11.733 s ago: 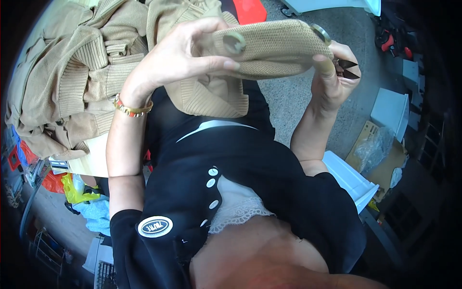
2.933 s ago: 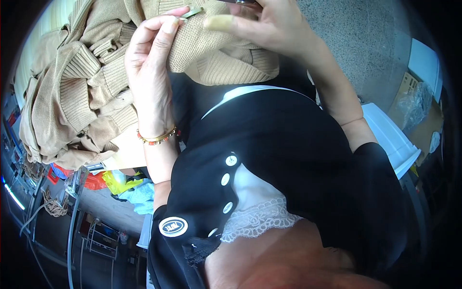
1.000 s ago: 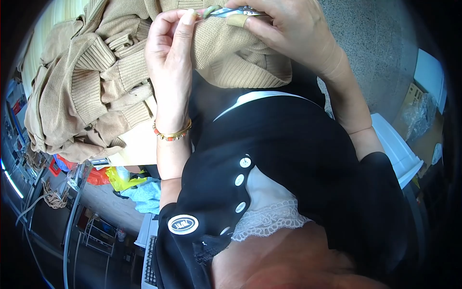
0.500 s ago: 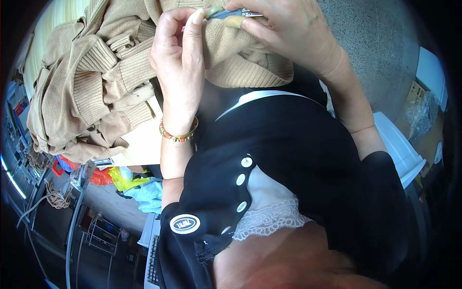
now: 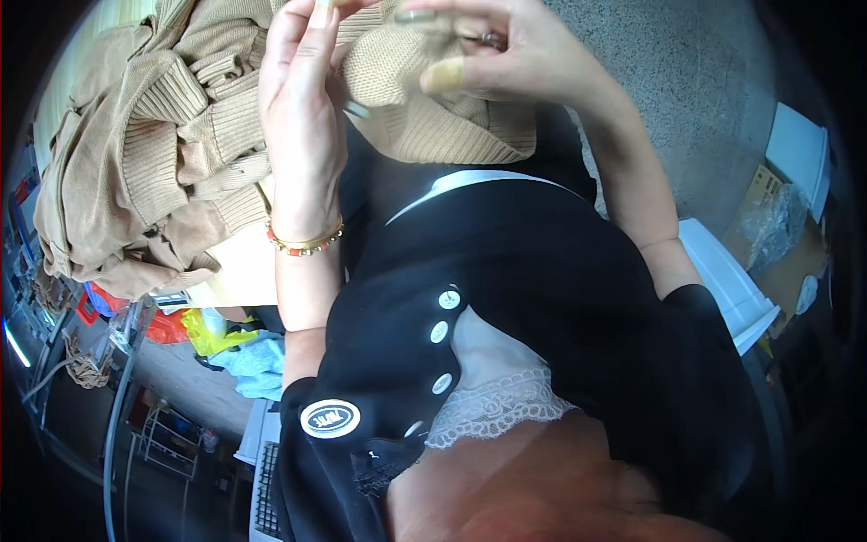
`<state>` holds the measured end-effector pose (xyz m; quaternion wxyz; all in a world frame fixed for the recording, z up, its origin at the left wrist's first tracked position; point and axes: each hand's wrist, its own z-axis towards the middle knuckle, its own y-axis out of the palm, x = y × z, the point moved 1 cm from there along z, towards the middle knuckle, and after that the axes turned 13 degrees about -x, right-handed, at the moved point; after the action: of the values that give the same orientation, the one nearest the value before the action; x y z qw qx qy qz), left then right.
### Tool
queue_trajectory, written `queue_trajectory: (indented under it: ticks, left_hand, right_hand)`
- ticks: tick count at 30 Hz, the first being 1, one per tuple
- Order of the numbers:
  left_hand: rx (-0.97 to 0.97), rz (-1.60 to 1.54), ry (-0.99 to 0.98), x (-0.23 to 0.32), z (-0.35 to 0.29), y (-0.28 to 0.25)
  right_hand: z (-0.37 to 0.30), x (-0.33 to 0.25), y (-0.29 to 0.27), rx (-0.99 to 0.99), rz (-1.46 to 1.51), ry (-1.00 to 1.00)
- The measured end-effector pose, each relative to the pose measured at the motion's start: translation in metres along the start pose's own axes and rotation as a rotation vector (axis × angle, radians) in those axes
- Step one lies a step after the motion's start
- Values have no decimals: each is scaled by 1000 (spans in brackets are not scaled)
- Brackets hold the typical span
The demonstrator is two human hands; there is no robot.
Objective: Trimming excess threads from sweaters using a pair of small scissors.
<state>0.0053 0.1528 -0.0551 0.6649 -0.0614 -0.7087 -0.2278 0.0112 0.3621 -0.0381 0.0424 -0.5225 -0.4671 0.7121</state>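
Observation:
A beige knit garment with a ribbed edge hangs between my hands over my lap. My left hand, with a bracelet at its wrist, is closed in a pinch at the top edge of the picture, at the knit; the fingertips are partly cut off. A small metal tip shows beside its palm; the rest of that tool is hidden. My right hand is slightly blurred over the garment's right side. Its thumb and index finger, both wrapped in coverings, are spread apart with nothing visible held between them. A ring sits on one finger.
More beige ribbed knitwear lies heaped on a pale table at left. Below it are a yellow bag, light blue cloth and a keyboard. White bins and clear plastic wrap stand at right on the floor.
My hands have moved apart; the grey-blue tool with a silver tip has left the space between them. A metal tip now shows by my left palm. The view has shifted slightly.

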Motion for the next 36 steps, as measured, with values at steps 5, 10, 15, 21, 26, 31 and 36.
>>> queue_trajectory:
  ticks: [5,10,15,21,26,31,36]
  left_hand:
    - [-198,-18,-74,-3,4,-9]
    - [-266,-124,-214,-20,-2,-14]
    - [-174,-749,-55,-18,0,1]
    - [-129,-442,-24,-4,3,10]
    - [-157,-333,-82,-9,3,3]
    - [-283,79,-82,-21,1,-6]
    - [-218,94,117,10,-13,6]
  right_hand:
    - [-9,18,14,-27,1184,210]
    - [-11,18,4,54,958,188]
    - [-4,3,5,128,325,-25]
    - [-5,20,18,54,798,268]
    - [-11,32,17,164,1019,226]
    - [-15,30,0,379,1197,149]
    - [-27,31,-8,272,1159,187]
